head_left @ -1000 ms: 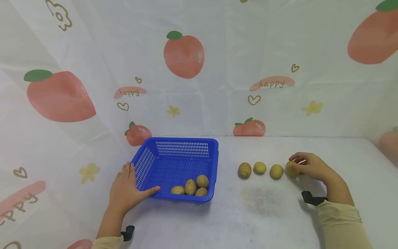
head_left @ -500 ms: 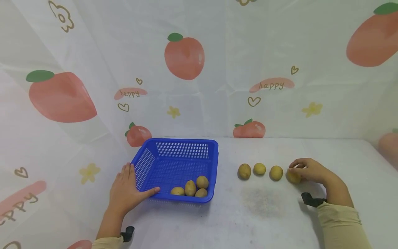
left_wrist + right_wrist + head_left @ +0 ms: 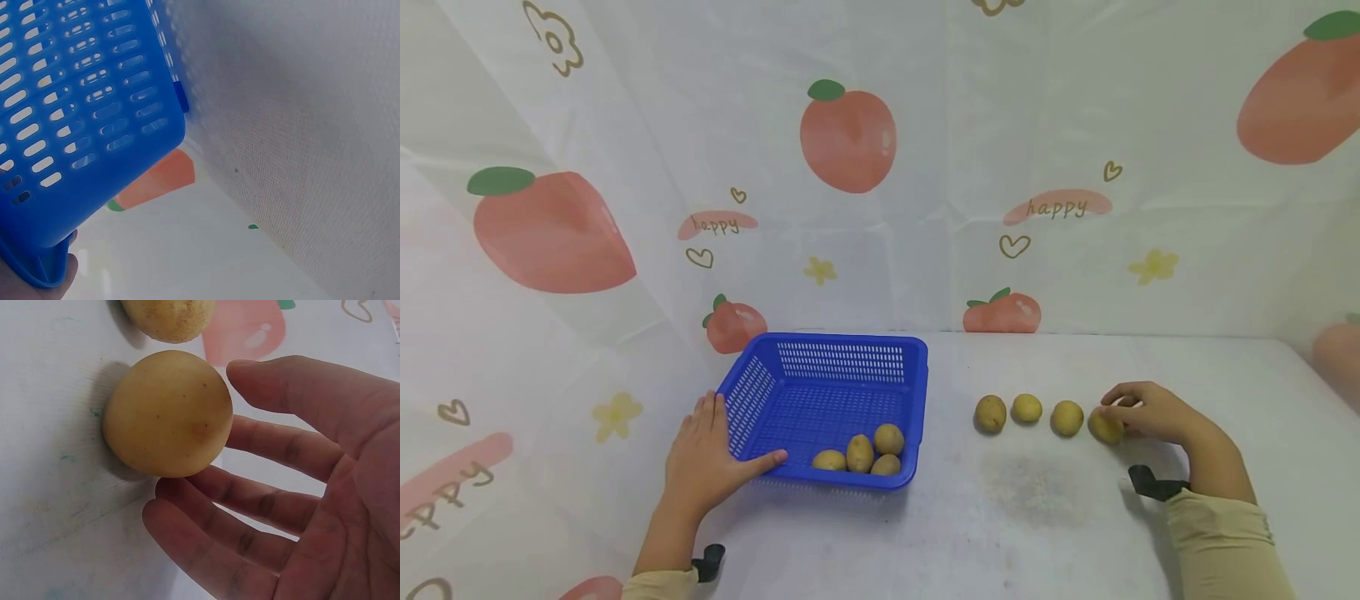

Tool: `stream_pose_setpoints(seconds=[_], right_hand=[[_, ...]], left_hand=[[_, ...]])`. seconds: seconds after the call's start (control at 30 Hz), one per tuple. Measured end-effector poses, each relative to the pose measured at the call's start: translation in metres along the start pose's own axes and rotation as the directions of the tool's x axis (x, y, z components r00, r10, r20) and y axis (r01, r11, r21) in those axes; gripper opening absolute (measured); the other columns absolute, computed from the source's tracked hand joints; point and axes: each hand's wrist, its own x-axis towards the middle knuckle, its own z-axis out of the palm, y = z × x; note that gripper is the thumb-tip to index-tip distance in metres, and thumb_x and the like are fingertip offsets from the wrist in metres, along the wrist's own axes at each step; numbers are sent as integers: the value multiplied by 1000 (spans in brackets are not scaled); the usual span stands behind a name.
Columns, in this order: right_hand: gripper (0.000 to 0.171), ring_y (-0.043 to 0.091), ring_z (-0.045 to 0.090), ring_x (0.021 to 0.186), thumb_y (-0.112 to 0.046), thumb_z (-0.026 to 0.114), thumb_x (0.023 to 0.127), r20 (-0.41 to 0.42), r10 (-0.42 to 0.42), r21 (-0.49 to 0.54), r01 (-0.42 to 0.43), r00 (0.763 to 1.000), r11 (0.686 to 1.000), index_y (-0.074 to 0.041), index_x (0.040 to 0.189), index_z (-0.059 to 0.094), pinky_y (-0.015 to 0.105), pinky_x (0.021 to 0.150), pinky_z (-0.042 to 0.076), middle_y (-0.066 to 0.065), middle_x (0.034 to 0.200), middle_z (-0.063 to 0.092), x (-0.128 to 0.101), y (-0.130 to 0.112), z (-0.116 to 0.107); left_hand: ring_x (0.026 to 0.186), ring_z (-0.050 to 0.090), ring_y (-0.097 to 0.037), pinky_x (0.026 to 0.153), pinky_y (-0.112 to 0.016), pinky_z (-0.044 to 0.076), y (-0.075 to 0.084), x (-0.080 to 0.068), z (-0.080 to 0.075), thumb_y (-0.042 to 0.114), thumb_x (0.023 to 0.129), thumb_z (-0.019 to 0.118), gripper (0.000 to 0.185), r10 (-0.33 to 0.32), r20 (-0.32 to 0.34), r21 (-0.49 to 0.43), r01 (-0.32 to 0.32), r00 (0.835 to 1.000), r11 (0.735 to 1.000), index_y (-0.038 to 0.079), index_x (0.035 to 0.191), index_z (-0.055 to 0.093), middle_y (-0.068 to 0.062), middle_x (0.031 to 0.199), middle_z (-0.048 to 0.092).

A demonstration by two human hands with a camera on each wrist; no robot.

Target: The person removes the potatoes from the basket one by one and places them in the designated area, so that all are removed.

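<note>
Fingers of the right hand lie loosely spread beside the end potato, touching it at most, with nothing gripped. That round potato sits on the table at the right end of a row of four, just beside its neighbour; a careless nudge could roll it off line or into that one. The left hand rests flat against the blue basket, thumb over the near rim; leaning on it could slide or tip the basket and its four potatoes
</note>
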Motion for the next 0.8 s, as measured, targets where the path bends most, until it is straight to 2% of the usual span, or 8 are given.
stream_pose_setpoints(seconds=[0.13,0.23,0.4,0.5,0.67,0.8], right_hand=[[38,23,71,92,-23,64,105,-1,1,8,-1,1000,1000,11,123,66,40,80,67,32,116,66,-1,-3,-2],[38,26,71,93,-25,64,105,-18,-7,-28,7,1000,1000,9,123,66,41,80,66,30,117,68,-2,-5,-4],[39,43,70,106,-30,65,104,-88,-51,-144,38,995,989,4,123,69,55,86,61,26,116,72,-3,-11,-6],[39,49,69,110,-31,66,104,-122,-72,-160,52,990,986,3,124,70,63,90,58,24,115,73,-4,-16,-6],[38,48,69,113,-30,67,104,-162,-124,-146,100,979,984,1,125,70,63,93,58,24,121,72,-8,-30,-4],[37,45,68,117,-30,67,105,-192,-195,-126,173,962,977,-1,127,70,59,96,58,25,131,69,-9,-51,0]], left_hand=[[159,20,-57,128,-73,20,-1,-1,1,89,75,68,148,0,-4,-11,0,1000,1000,-16,163,13,-40,170,17],[158,20,-57,128,-73,20,-2,-1,2,90,74,68,149,-2,-6,-15,2,1000,1000,-16,162,13,-40,170,17],[159,19,-57,128,-73,19,-2,0,2,90,75,68,149,-6,1,-18,6,1000,1000,-16,163,12,-40,170,16],[159,18,-57,128,-72,19,-2,0,2,90,75,68,149,-8,6,-14,8,1000,1000,-16,163,11,-39,170,15],[158,19,-57,128,-72,20,0,0,1,90,74,68,149,-5,9,-13,5,1000,1000,-17,162,12,-40,170,16],[158,20,-58,129,-71,20,1,0,0,91,74,68,150,-6,14,-11,7,1000,1000,-17,162,12,-40,170,16]])
